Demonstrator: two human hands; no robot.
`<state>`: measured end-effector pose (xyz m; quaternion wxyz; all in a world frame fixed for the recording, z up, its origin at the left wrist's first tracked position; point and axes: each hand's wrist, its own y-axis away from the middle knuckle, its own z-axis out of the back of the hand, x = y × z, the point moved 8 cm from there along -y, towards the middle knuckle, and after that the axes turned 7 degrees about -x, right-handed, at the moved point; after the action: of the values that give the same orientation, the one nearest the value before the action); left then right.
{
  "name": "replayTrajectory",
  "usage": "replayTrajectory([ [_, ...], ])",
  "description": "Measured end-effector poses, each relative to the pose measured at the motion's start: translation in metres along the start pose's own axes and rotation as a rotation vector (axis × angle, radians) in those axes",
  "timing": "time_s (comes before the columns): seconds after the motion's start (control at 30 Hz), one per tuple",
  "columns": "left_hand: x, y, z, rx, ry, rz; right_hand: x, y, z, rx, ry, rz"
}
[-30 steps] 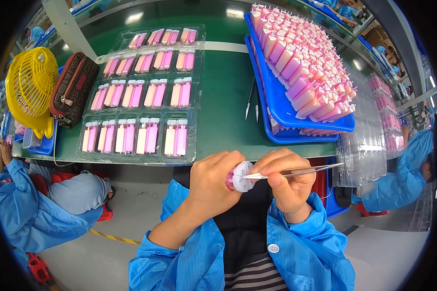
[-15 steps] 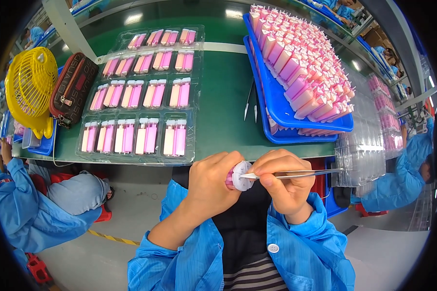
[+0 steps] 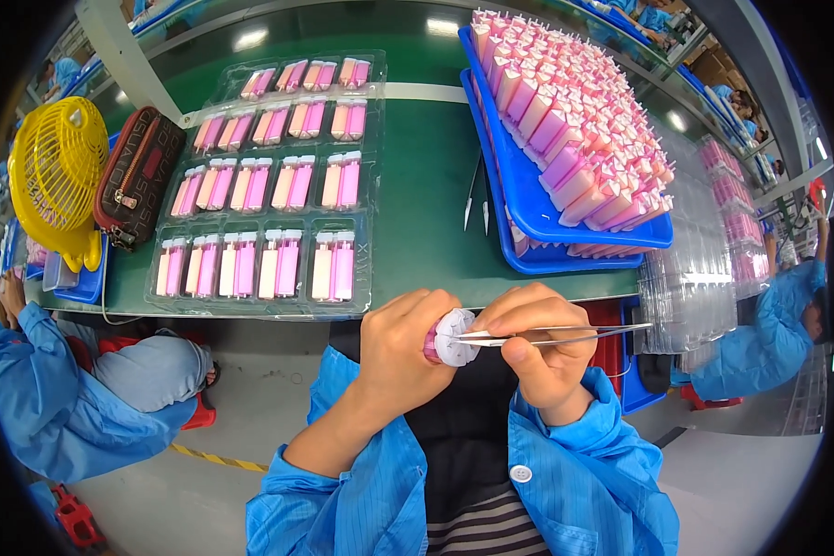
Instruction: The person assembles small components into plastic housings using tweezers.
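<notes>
My left hand [image 3: 403, 347] grips a small pink piece with a white round end [image 3: 449, 337], held just below the table's front edge. My right hand [image 3: 542, 357] pinches metal tweezers [image 3: 565, 336] whose tips touch the white end. On the green table [image 3: 426, 195] lies a clear blister tray [image 3: 269, 195] filled with several pink and peach pieces. At the right, a tilted blue tray [image 3: 528, 199] is stacked with several pink pieces.
A second pair of tweezers [image 3: 477, 195] lies between the two trays. A yellow fan [image 3: 56, 176] and a dark pouch [image 3: 139, 176] stand at the left. Stacked clear trays [image 3: 704, 287] are at the right. People in blue coats sit on both sides.
</notes>
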<state>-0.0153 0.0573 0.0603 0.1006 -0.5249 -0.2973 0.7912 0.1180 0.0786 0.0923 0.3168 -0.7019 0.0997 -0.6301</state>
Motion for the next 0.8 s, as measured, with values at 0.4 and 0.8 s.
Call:
replayTrajectory([
  [0.4, -0.003, 0.001, 0.001, -0.026, -0.047, -0.025, -0.002, 0.002, 0.001, -0.059, 0.054, -0.021],
  [0.8, -0.004, 0.003, 0.003, -0.162, -0.143, -0.114, 0.001, 0.002, -0.003, -0.047, 0.136, 0.012],
])
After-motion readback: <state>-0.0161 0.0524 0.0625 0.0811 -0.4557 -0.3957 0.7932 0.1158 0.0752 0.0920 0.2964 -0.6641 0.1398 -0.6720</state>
